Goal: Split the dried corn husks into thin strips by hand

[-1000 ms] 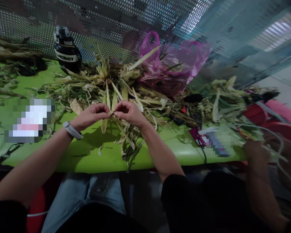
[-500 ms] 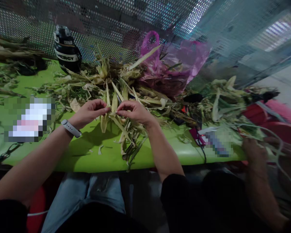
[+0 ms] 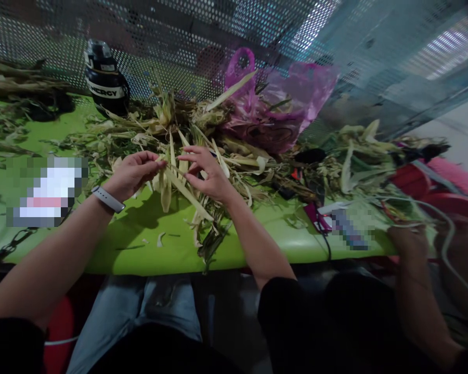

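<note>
My left hand [image 3: 129, 174], a pale watch band on its wrist, pinches the top of a pale yellow husk strip [image 3: 164, 188] above the green table [image 3: 132, 249]. My right hand [image 3: 204, 174] is beside it with fingers partly spread, thumb and fingers holding another long husk strip [image 3: 189, 193] that slants down to the right. Both hands hover over a bundle of dry corn husks [image 3: 208, 236] lying at the table's front edge.
A heap of husks [image 3: 159, 124] covers the table's middle, with a pink plastic bag [image 3: 273, 111] and a black bottle [image 3: 105, 80] behind it against a perforated metal screen. At the right another person's hands [image 3: 409, 236] work with pale strands near red bowls [image 3: 448, 200].
My hands have drawn apart and risen a little from where their fingertips met. The husk strips between them have spread out. My right hand's fingers have loosened.
</note>
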`<state>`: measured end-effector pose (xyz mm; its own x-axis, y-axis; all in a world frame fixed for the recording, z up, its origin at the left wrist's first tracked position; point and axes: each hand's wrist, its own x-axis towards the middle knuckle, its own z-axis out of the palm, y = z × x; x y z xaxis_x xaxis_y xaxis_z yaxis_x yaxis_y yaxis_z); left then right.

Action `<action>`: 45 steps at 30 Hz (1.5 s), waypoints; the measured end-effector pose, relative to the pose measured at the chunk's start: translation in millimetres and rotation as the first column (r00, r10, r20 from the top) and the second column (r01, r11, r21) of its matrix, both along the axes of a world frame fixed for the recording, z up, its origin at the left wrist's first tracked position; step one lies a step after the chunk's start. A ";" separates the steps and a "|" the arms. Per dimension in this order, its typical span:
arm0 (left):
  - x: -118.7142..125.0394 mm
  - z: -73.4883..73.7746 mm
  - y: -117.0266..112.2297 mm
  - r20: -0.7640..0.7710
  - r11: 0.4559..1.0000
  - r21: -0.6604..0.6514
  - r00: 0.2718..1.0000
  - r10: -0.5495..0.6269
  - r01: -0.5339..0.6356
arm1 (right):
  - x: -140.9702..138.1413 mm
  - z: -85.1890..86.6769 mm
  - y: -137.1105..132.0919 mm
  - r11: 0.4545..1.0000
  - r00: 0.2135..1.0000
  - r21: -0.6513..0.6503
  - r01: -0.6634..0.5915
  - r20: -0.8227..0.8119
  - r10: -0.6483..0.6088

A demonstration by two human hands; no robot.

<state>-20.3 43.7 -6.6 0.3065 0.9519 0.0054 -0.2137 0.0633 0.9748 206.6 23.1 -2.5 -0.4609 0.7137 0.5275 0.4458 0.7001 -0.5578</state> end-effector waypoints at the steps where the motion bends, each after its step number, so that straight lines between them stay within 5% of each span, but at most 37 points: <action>1: -1.5 0.5 1.7 0.009 1.000 -0.017 1.000 0.017 -0.017 | 0.5 1.1 -1.2 0.999 0.999 -0.003 -0.036 0.012 0.036; 11: -5.4 -2.9 3.7 -0.013 0.994 -0.031 0.994 -0.109 0.109 | 3.3 9.0 -3.5 0.949 0.959 -0.140 -0.282 -0.029 0.281; 15: -3.0 -2.7 1.8 -0.052 0.990 0.031 0.990 -0.133 0.135 | -3.9 9.4 -8.2 0.940 0.949 -0.232 -0.251 -0.252 0.191; 20: -0.2 -1.0 -0.2 -0.005 0.990 0.070 0.992 -0.126 0.126 | -18.3 4.3 -13.3 0.854 0.873 -0.438 -0.280 -0.486 0.037; 25: 0.3 -0.8 -1.9 0.035 0.991 0.013 0.990 -0.135 0.135 | -25.2 1.5 -12.6 0.840 0.864 -0.515 -0.171 -0.489 -0.124; 35: 1.2 -0.7 -2.6 0.032 0.994 -0.023 0.994 -0.102 0.103 | -23.7 2.5 -13.1 0.859 0.903 -0.511 -0.019 -0.378 -0.204; 45: 1.0 -3.8 -1.0 -0.019 0.997 0.024 0.998 -0.068 0.068 | -14.4 2.0 -11.1 0.840 0.921 -0.541 -0.042 -0.347 -0.177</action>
<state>-19.3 42.7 -10.5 0.3706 0.9285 0.0223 -0.1916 0.0529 0.9801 192.1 12.0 -0.5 -0.2505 0.9516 0.1783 0.1650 0.2234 -0.9607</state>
